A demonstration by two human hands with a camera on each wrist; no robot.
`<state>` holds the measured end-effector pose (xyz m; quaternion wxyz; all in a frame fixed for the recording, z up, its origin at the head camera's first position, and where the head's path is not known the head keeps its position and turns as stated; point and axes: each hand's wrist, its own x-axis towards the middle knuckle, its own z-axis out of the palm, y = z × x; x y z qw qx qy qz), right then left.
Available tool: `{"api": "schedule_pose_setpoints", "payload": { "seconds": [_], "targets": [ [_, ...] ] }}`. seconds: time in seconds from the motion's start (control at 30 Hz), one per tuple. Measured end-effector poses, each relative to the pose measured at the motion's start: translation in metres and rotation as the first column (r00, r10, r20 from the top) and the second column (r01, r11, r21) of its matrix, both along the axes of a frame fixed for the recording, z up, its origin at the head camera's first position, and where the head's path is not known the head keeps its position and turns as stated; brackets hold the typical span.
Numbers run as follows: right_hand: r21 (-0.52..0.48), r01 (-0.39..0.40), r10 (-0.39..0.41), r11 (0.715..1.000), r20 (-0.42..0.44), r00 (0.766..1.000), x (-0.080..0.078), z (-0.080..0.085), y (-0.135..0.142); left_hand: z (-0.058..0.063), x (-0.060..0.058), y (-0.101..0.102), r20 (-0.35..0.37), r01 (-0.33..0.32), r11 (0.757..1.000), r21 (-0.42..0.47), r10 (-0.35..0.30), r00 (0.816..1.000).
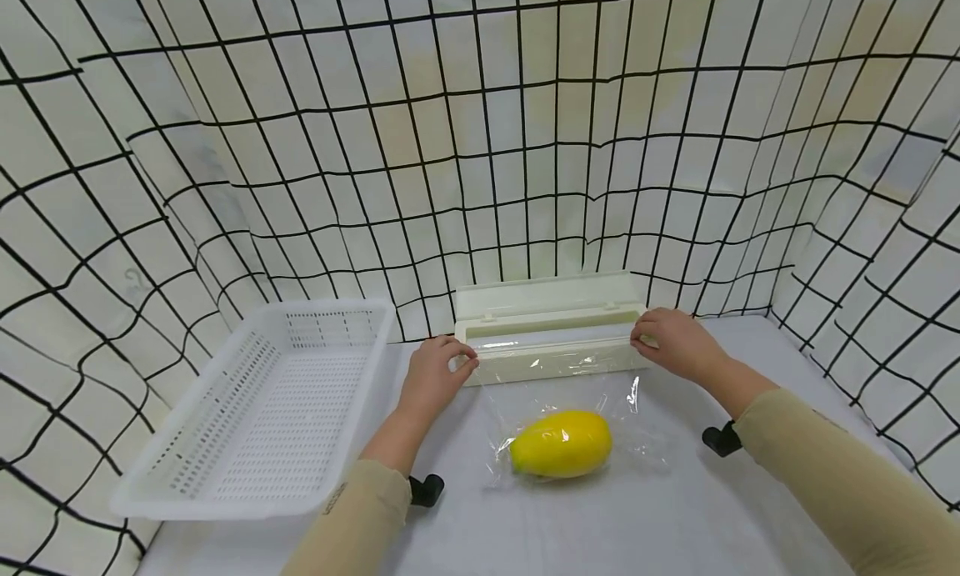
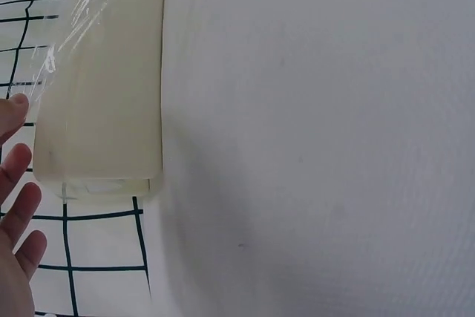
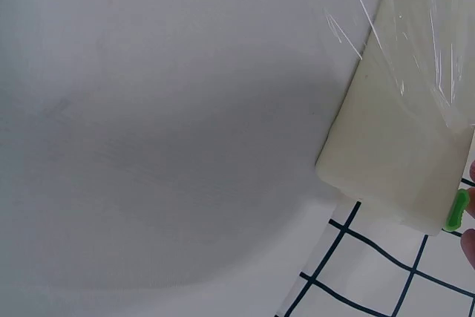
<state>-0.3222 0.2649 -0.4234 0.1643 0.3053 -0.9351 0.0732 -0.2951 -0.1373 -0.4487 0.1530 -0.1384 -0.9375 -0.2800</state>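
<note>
Film box (image 1: 555,365) laid crosswise on the far part of the table (image 1: 570,534), long axis left to right, lid raised on its far side. Clear film (image 1: 633,395) is drawn out over its near edge and spread toward the near side. On the line of the box's near edge, both ends are taken: left end by the left hand (image 1: 431,378), film apparently pinched there between thumb and finger; right end by the right hand (image 1: 678,343), where a green tab (image 3: 456,209) is seen held by curled fingertips, the grip partly cut off by the frame. Yellow fruit (image 1: 562,445) is found near of the box, between the forearms, untouched; film shows around it. Its long axis is roughly parallel to the box, left tip slightly nearer. By eye, the left hand is judged closer to it. White basket (image 1: 285,426) noted farther left.
</note>
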Motion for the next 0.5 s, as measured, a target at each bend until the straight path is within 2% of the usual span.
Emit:
{"api": "schedule_pose_setpoints", "payload": {
  "seconds": [0.27,0.5],
  "targets": [
    [-0.018,-0.012,0.012,1.0,-0.003,1.0,0.008,0.001,0.001,0.004,0.014,0.002,0.078,-0.012,0.998,0.068,0.007,0.997],
    [-0.002,-0.029,0.029,1.0,0.035,0.999,0.02,0.005,0.0,0.013,0.033,0.005,0.099,-0.009,0.996,0.087,0.0,0.995]
  ]
}}
